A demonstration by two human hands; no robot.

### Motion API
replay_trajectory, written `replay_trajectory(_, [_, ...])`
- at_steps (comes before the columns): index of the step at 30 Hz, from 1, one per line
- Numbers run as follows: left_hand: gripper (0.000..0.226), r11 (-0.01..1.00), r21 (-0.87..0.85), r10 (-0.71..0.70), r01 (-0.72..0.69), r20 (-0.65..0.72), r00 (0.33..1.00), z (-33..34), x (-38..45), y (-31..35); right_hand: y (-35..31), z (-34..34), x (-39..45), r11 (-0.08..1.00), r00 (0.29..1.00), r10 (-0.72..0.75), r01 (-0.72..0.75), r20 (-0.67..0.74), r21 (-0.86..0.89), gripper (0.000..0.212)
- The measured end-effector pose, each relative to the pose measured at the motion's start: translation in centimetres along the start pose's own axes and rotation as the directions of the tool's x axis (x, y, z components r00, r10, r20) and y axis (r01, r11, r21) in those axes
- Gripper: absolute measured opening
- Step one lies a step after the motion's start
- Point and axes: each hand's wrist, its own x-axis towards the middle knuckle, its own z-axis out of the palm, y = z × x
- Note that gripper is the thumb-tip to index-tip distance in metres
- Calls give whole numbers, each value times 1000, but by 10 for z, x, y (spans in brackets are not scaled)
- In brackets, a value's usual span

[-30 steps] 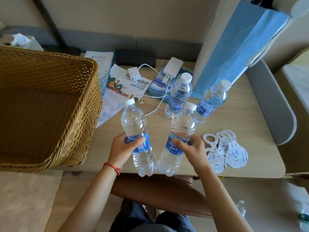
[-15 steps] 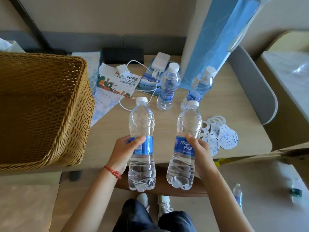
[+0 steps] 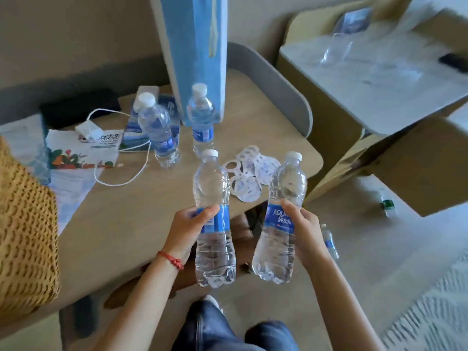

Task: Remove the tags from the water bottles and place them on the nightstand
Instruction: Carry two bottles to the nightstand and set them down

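Observation:
My left hand [image 3: 188,228] grips a clear water bottle [image 3: 212,188] around its blue label, upright and lifted off the table. My right hand [image 3: 305,230] holds a second water bottle [image 3: 287,188] the same way, tilted a little right. Neither bottle has a tag on its neck. Two more bottles, one on the left [image 3: 157,127] and one on the right [image 3: 201,117], stand further back on the beige table [image 3: 126,211]. A pile of white round tags [image 3: 250,171] lies on the table near its right edge. To the right stands a low nightstand [image 3: 379,72].
A woven basket [image 3: 22,224] fills the table's left side. Leaflets [image 3: 83,150], a white charger with its cable [image 3: 88,130] and a tall blue paper bag [image 3: 200,46] sit at the back. More bottles [image 3: 329,240] lie on the floor to the right.
Both hands lifted their bottles off the table and carried them right. The view swung right, bringing the nightstand into sight and pushing the basket to the left edge.

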Motion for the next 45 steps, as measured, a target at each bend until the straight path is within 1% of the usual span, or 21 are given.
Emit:
replay_trajectory(3, [43,999,39,-3,0,88,996,40,-2,-1,2,-44,-12,1000,995,-8,8,-97,3,24])
replay_trajectory(6, [48,999,47,-2,-6,162,987,89,-10,-4,6,-95,-28,1000,981,-21,24,-195,11,24])
replay_trajectory(9, [53,998,65,1,-20,290,957,143,-24,-7,8,-148,-47,997,959,-27,45,-281,56,16])
replay_trajectory(11, [52,996,92,-32,-3,377,926,179,-33,-12,11,-184,-62,995,939,-34,66,-341,80,14])
replay_trajectory(15, [69,991,135,-76,8,508,858,254,-51,-33,19,-254,-93,989,880,-18,84,-474,119,14])
replay_trajectory(18, [58,985,172,-101,0,577,810,308,-71,-46,26,-304,-117,982,833,5,100,-553,160,15])
replay_trajectory(20, [55,979,206,-134,4,621,772,342,-84,-52,31,-334,-133,976,804,27,107,-594,189,18])
replay_trajectory(22, [52,973,233,-164,5,670,724,371,-95,-56,35,-359,-148,966,778,56,116,-626,230,27])
replay_trajectory(24, [42,965,262,-205,16,711,673,398,-102,-59,39,-380,-159,953,744,93,127,-662,277,36])
replay_trajectory(25, [38,962,273,-217,17,724,655,410,-104,-61,41,-389,-163,947,728,109,132,-676,294,36])
replay_trajectory(27, [45,952,306,-241,4,742,626,435,-107,-64,46,-407,-168,934,691,143,142,-708,327,32])
replay_trajectory(29, [57,941,339,-265,-14,758,596,460,-106,-68,49,-425,-169,923,661,169,153,-731,352,40])
replay_trajectory(30, [58,937,349,-273,-20,768,579,473,-104,-70,50,-434,-168,919,650,179,157,-739,361,45])
replay_trajectory(31, [56,934,357,-281,-26,776,565,486,-103,-72,50,-442,-165,916,640,186,161,-746,366,49])
replay_trajectory(33, [43,929,368,-293,-33,789,540,513,-97,-74,49,-461,-157,913,623,189,173,-759,369,52])
replay_trajectory(35, [32,925,376,-296,-55,803,517,540,-89,-74,46,-481,-145,912,605,186,188,-774,365,45])
replay_trajectory(38, [22,921,384,-301,-69,811,503,585,-71,-72,37,-514,-119,915,583,181,196,-792,354,23])
replay_trajectory(40, [16,917,392,-304,-74,808,504,615,-58,-67,27,-536,-100,917,571,187,190,-799,351,20])
replay_trajectory(42, [14,914,399,-310,-78,808,501,644,-44,-62,17,-559,-83,911,568,200,193,-798,365,26])
replay_trajectory(45, [15,911,405,-318,-78,811,491,688,-24,-55,5,-591,-61,909,566,214,184,-796,374,48])
